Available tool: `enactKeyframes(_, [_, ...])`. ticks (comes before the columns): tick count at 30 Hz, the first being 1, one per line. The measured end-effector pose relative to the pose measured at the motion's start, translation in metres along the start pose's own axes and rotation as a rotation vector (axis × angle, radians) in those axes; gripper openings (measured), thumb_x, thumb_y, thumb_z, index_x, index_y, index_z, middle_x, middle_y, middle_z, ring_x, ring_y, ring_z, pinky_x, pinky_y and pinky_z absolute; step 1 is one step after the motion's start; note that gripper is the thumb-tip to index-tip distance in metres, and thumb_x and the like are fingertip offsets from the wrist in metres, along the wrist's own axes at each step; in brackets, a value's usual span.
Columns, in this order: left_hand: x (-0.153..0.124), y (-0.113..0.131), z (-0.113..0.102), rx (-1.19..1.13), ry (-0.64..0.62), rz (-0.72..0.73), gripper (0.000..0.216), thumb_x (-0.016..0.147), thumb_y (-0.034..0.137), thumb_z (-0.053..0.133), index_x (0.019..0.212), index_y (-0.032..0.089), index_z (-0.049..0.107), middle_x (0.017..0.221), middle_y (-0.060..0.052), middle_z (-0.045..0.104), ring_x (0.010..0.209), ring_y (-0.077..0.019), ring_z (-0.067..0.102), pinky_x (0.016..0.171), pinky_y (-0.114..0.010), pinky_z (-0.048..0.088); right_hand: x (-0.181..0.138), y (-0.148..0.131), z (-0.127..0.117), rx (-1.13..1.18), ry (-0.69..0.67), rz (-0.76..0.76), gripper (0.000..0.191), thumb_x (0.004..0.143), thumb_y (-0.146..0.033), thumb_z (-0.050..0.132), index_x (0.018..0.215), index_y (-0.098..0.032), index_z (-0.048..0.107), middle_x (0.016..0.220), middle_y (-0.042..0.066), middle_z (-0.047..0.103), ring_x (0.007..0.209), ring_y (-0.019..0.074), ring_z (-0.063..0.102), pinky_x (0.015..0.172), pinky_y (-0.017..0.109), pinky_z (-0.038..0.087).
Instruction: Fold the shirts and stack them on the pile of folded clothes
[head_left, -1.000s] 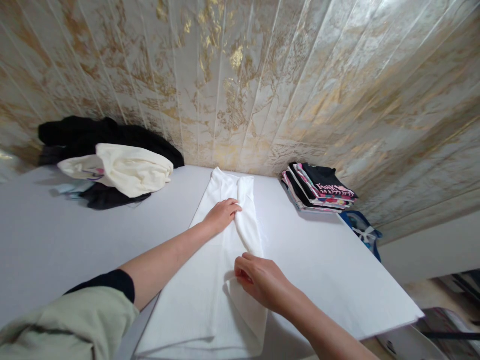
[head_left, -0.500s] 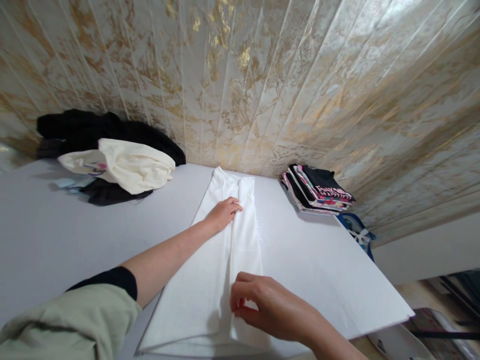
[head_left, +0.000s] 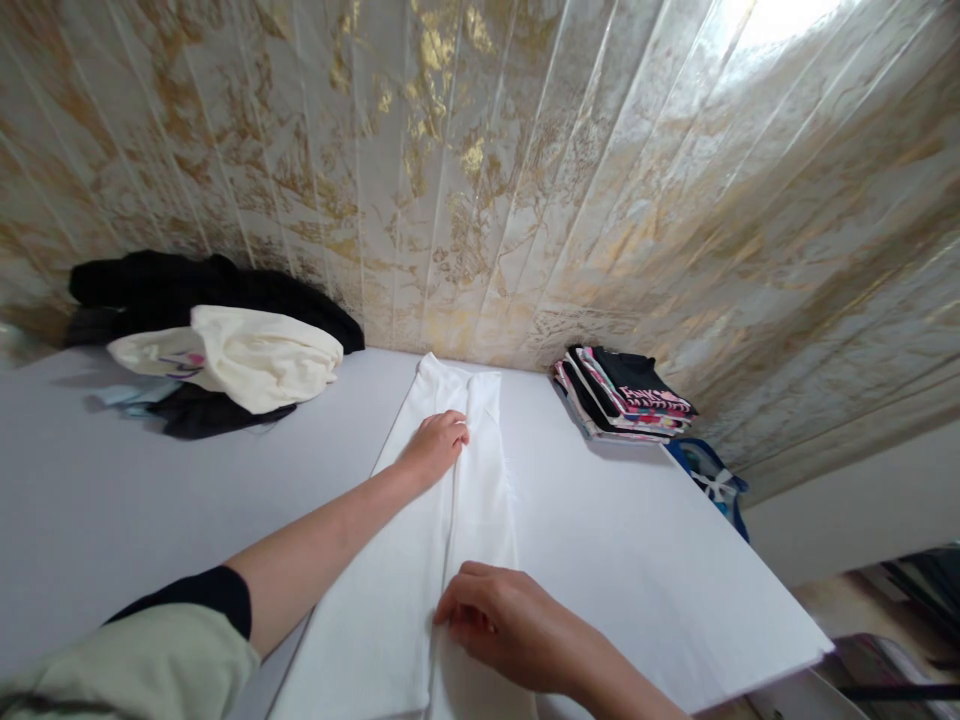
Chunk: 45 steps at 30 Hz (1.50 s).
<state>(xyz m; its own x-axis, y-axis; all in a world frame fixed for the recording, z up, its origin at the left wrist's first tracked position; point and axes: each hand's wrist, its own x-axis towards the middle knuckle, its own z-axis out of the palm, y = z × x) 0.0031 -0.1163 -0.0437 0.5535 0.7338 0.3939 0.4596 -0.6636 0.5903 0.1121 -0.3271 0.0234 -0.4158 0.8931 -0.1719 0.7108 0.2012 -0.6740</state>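
A long white garment (head_left: 420,560) lies lengthwise on the white table (head_left: 637,560), its right side folded over toward the middle. My left hand (head_left: 435,447) rests on it near the far end, fingers curled at the fold's edge. Close to me, my right hand (head_left: 495,625) presses the same fold line down near the near end, with its fingers bent onto the cloth.
A heap of black and cream clothes (head_left: 225,350) lies at the back left against the gold-veined wall. A stack of folded patterned clothes (head_left: 622,392) sits at the back right. A blue bag (head_left: 709,480) stands beyond the table's right edge.
The raised right flap of the garment has been laid flat toward the middle. My right hand slid left and nearer along the fold; my left hand stayed at the far end.
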Motion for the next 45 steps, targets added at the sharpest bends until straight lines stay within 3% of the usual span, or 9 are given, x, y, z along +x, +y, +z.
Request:
enactKeyframes(4, [0.001,0.012,-0.013,0.058,-0.041,-0.037,0.027,0.079,0.006,0.046,0.079,0.021,0.068,0.109,-0.006,0.065,0.108,-0.0221,0.057,0.103,-0.041,0.037,0.014,0.009,-0.024,-0.051,0.074,-0.012,0.026,0.083,-0.011,0.050,0.095,-0.025,0.069,0.088,-0.001,0.068,0.073,0.0111,0.060,0.067,0.020,0.044])
enactKeyframes(8, [-0.015,0.015,-0.024,0.148,-0.154,-0.019,0.024,0.081,0.013,0.050,0.093,0.022,0.068,0.107,-0.008,0.068,0.108,-0.0258,0.058,0.100,-0.043,0.038,0.059,0.036,-0.060,-0.185,0.431,0.055,0.029,0.089,-0.013,0.044,0.104,-0.022,0.066,0.098,0.005,0.067,0.087,0.0154,0.062,0.079,0.027,0.046])
enactKeyframes(11, [-0.036,0.010,-0.024,0.207,-0.167,-0.020,0.034,0.082,0.021,0.055,0.115,0.023,0.062,0.128,-0.010,0.060,0.122,-0.0281,0.051,0.104,-0.045,0.036,0.111,0.059,-0.069,-0.306,0.596,0.150,0.036,0.092,-0.018,0.042,0.124,-0.015,0.057,0.120,0.014,0.060,0.110,0.0210,0.057,0.093,0.034,0.042])
enactKeyframes(15, [-0.061,-0.003,-0.016,0.277,-0.103,-0.053,0.054,0.083,0.027,0.057,0.136,0.021,0.046,0.147,-0.012,0.043,0.134,-0.0274,0.040,0.110,-0.044,0.031,0.165,0.082,-0.043,-0.412,0.612,0.260,0.050,0.093,-0.031,0.046,0.136,-0.005,0.045,0.141,0.023,0.045,0.132,0.0284,0.040,0.107,0.041,0.031])
enactKeyframes(20, [-0.073,-0.011,-0.010,0.270,-0.031,-0.023,0.054,0.086,0.029,0.054,0.138,0.020,0.043,0.142,-0.011,0.049,0.131,-0.0251,0.044,0.112,-0.042,0.029,0.177,0.098,-0.017,-0.497,0.605,0.270,0.054,0.094,-0.037,0.045,0.139,-0.007,0.042,0.149,0.020,0.035,0.141,0.0290,0.026,0.113,0.045,0.020])
enactKeyframes(25, [-0.068,-0.003,-0.017,0.181,-0.013,-0.084,0.038,0.089,0.027,0.051,0.126,0.021,0.051,0.132,-0.009,0.057,0.125,-0.0237,0.048,0.109,-0.041,0.032,0.178,0.090,-0.050,-0.455,0.557,0.294,0.040,0.093,-0.034,0.045,0.123,-0.012,0.058,0.135,0.019,0.051,0.124,0.0269,0.048,0.102,0.039,0.035])
enactKeyframes(31, [-0.060,0.010,-0.032,0.106,-0.022,-0.163,0.014,0.090,0.025,0.047,0.097,0.021,0.059,0.104,-0.005,0.064,0.104,-0.0218,0.057,0.093,-0.038,0.043,0.224,0.073,-0.101,-0.300,0.538,0.482,0.025,0.088,-0.027,0.046,0.098,-0.019,0.067,0.097,0.008,0.070,0.089,0.0183,0.063,0.071,0.025,0.042])
enactKeyframes(39, [-0.063,0.007,-0.028,0.172,-0.018,-0.146,0.013,0.089,0.021,0.050,0.099,0.021,0.057,0.105,-0.005,0.061,0.103,-0.0219,0.055,0.093,-0.039,0.042,0.281,0.077,-0.090,-0.286,0.581,0.573,0.025,0.086,-0.032,0.048,0.099,-0.017,0.064,0.104,0.012,0.067,0.092,0.0213,0.065,0.070,0.027,0.045])
enactKeyframes(45, [-0.063,0.009,-0.026,0.207,-0.029,-0.136,0.017,0.088,0.021,0.052,0.105,0.021,0.057,0.111,-0.005,0.060,0.108,-0.0231,0.053,0.096,-0.042,0.041,0.306,0.093,-0.107,-0.327,0.577,0.593,0.026,0.085,-0.027,0.047,0.104,-0.018,0.063,0.108,0.013,0.066,0.098,0.0236,0.064,0.074,0.031,0.048])
